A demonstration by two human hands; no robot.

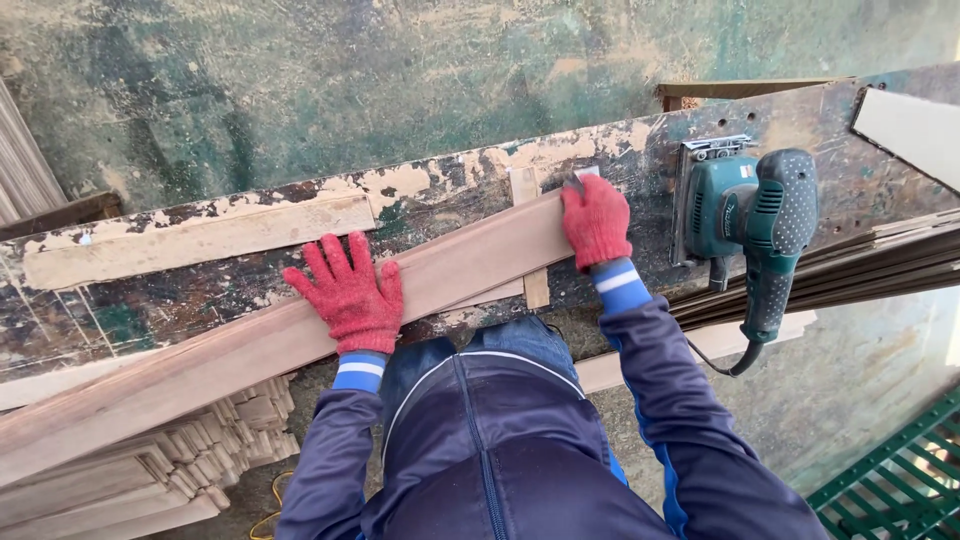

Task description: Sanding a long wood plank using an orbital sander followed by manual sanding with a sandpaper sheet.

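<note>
Left hand (347,295), red-gloved, lay flat with grip spread wide on long wooden plank (250,345) across paint-scarred worktop (180,290). Right hand (596,220) pinched small dark piece at plank's far end. Green electric sander (750,215) sat just right of it.

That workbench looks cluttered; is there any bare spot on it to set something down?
Bare top on the workbench lies between the pale strip and the long board, left of the left hand. Another patch runs right of the sander. It is crowded between the right hand and the sander.
</note>
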